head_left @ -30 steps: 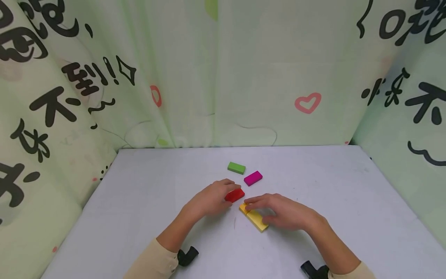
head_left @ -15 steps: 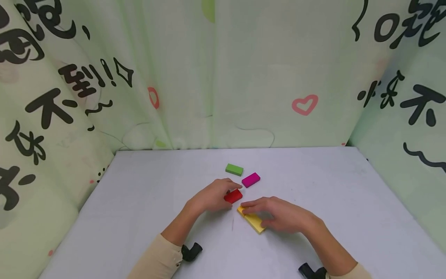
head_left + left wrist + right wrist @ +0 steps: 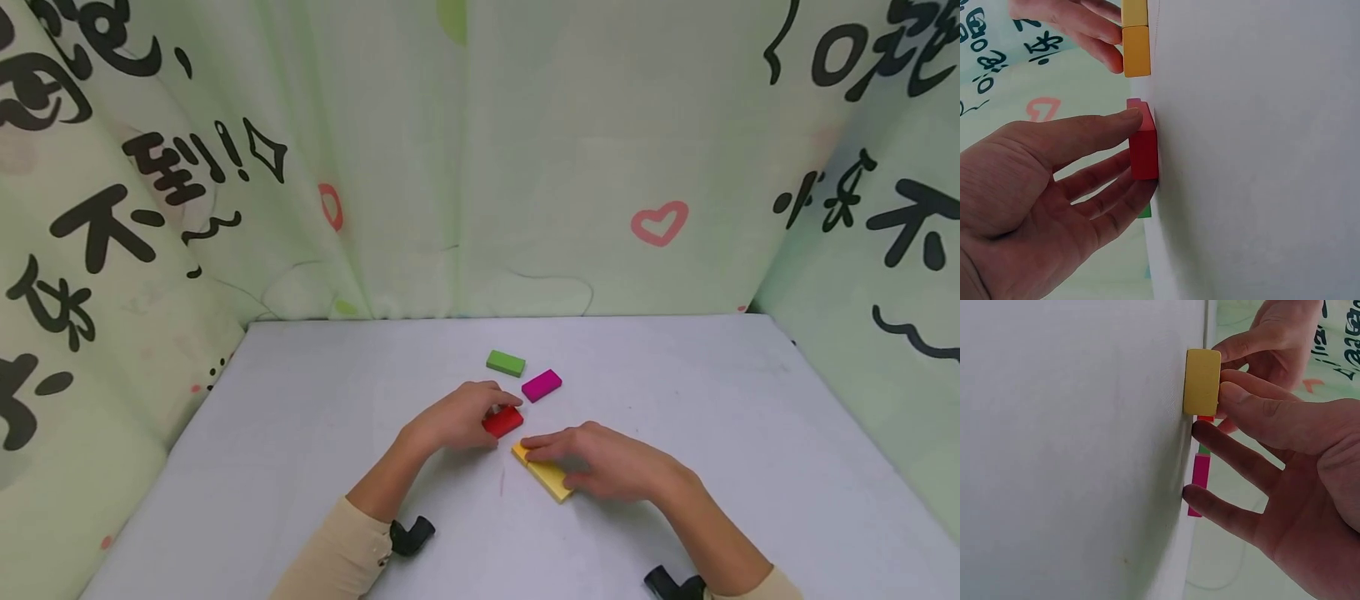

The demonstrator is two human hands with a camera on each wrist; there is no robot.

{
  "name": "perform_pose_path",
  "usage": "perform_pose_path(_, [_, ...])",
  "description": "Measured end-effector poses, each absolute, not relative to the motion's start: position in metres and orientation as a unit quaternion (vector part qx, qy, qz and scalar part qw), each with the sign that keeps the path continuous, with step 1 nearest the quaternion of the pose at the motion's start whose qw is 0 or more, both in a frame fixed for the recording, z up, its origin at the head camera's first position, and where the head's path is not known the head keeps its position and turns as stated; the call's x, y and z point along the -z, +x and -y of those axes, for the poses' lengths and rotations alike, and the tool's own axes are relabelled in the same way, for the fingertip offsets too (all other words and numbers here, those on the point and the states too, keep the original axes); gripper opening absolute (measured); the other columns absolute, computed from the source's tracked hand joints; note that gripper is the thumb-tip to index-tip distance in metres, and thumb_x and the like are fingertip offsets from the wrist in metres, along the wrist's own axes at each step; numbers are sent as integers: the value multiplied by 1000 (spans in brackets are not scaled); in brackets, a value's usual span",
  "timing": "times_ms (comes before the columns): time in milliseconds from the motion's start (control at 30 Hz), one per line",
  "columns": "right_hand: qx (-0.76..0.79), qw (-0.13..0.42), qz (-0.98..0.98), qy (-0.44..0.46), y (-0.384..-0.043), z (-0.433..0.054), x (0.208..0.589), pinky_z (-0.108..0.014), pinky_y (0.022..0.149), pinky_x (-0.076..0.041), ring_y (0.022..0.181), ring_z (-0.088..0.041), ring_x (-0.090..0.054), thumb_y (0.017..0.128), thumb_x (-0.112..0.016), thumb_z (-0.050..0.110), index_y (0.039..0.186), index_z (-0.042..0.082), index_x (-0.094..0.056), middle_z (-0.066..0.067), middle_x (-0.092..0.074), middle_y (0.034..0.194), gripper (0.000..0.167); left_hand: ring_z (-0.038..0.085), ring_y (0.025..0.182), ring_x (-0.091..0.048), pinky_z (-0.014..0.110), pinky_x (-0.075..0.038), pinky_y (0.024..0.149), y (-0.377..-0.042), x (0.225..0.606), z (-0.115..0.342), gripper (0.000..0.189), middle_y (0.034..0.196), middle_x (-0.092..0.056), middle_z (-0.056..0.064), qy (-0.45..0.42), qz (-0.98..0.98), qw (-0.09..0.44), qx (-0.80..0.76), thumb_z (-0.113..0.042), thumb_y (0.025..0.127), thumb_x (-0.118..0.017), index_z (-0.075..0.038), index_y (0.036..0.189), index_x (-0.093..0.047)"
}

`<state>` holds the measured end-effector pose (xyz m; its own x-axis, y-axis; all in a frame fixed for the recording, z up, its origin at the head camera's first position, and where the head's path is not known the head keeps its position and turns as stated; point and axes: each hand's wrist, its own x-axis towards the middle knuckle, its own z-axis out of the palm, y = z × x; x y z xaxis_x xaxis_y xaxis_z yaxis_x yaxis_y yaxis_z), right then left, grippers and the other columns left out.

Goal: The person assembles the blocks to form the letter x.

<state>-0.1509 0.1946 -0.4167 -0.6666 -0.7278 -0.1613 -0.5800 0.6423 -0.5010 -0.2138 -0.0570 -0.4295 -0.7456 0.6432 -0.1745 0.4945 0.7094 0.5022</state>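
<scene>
My left hand [image 3: 463, 417] holds a red block [image 3: 503, 422] near the middle of the table, with the thumb along its near side and fingers at its far side. In the left wrist view, the same red block [image 3: 1143, 147] stands out between thumb and fingers. To its right, a yellow block [image 3: 551, 480] and a short orange block [image 3: 521, 451] lie end to end in a slanting row. My right hand [image 3: 611, 460] rests over this row, index finger reaching to the orange end and thumb at the yellow end. In the right wrist view, its other fingers [image 3: 1235, 456] extend down beside the yellow block [image 3: 1202, 381].
Beyond the hands lie a magenta block [image 3: 542, 385] and a green block [image 3: 506, 363] on the white table [image 3: 337, 400]. A patterned pale green curtain [image 3: 540, 167] encloses the table's back and sides. Each wrist wears a black camera mount [image 3: 412, 536].
</scene>
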Motion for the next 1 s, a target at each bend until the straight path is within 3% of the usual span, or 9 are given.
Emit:
perform_pose_path(533, [215,187,-890,-355,-150,-194,416,-50,111,-49,142,-25,-55,94,-72,2,143,21,-66,12,-58,152,53,14,108,-57,22,-53,85,-216,429,56,52,126,-64,2,319,-906,177,-215,-12,88,-82,-19,138,-69])
perform_pose_path(1000, [219,191,-892,-347,-150,-193,415,-50,110,-50,142,-25,-55,94,-71,3,143,23,-66,13,-59,151,53,14,101,-60,21,-54,81,-217,426,58,51,112,-64,-1,308,-904,186,-232,-12,84,-86,-17,132,-71])
